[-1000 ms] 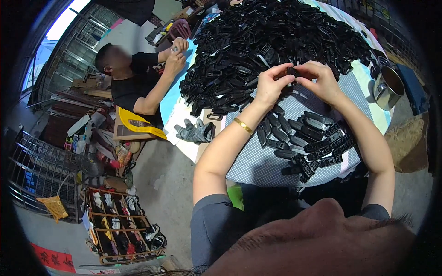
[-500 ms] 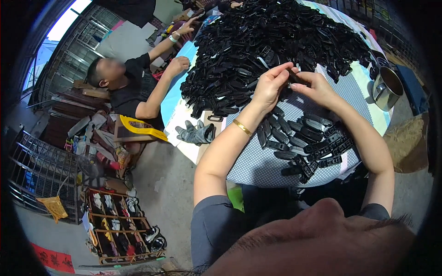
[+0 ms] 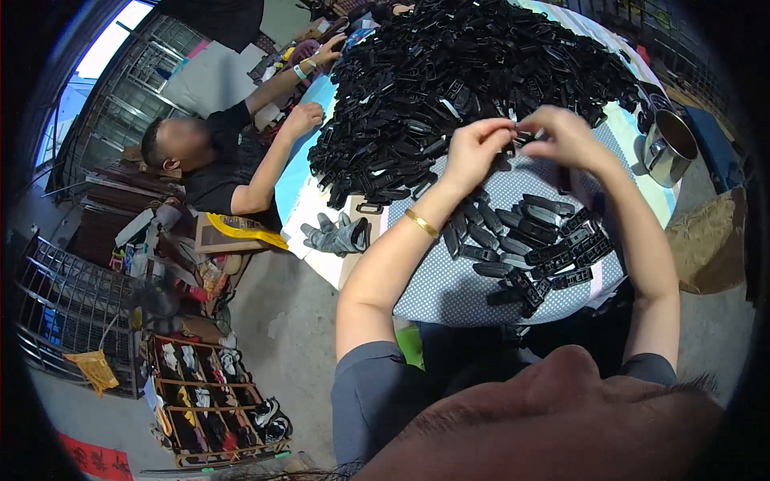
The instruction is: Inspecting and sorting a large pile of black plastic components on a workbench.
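Note:
Both my hands are over the table, at the near edge of a large pile of black plastic pieces. My left hand has thumb and fingertips pinched together; what they hold, if anything, is too small to make out. Close by on the right, my right hand is slightly blurred, its thumb and fingers apart. Below its palm shows a blurred dark piece, seemingly out of the fingers. Between my forearms lies a smaller group of black oblong plastic pieces, some smooth side up, others showing slotted frames.
A grey glove lies on the patterned tablecloth left of my forearm. A metal mug stands at the right edge. Across at left, a co-worker reaches over the table. A shoe rack stands on the floor.
My hands were together on a dark piece; the right has now moved slightly away from the left, with a dark blurred piece below it. The co-worker has leaned slightly left.

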Motion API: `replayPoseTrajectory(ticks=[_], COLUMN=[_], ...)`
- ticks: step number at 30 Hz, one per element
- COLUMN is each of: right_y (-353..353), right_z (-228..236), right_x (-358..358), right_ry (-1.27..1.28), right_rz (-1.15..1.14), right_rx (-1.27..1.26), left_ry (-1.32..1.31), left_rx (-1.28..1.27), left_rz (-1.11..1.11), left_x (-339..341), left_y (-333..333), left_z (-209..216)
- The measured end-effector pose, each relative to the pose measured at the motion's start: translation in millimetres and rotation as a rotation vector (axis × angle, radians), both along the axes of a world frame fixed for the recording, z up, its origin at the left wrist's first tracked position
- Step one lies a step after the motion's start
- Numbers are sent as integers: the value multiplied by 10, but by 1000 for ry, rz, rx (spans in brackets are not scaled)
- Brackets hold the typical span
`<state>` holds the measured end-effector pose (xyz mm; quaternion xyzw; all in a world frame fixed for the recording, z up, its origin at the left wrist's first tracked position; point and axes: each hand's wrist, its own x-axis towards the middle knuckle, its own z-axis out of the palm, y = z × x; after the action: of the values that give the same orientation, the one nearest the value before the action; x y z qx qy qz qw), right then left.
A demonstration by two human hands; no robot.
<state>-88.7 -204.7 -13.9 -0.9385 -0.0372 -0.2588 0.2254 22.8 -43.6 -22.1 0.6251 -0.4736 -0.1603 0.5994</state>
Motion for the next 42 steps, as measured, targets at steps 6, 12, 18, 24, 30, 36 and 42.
replayPoseTrajectory(ticks=[6, 12, 18, 24, 30, 36, 42], right_y=[-580, -601, 117, 233, 139, 130, 160], right_z=[-190, -150, 30, -49, 35, 174, 151], right_x=[2, 31, -5, 4, -11, -84, -101], right_ry=[260, 199, -144, -62, -13, 159, 184], right_rz=[-637, -501, 85, 243, 238, 293, 460], right_rx=[-212, -160, -19, 54, 142, 237, 332], left_ry=[-496, -400, 767, 598, 654, 718, 775], left_rx=[403, 344, 220, 329, 358, 422, 529], left_rz=[-160, -365, -198, -408, -453, -602, -746], left_x=[-281, -183, 115, 277, 242, 291, 374], left_y=[14, 22, 30, 112, 130, 152, 140], left_z=[-67, -168, -23, 3, 74, 10, -24])
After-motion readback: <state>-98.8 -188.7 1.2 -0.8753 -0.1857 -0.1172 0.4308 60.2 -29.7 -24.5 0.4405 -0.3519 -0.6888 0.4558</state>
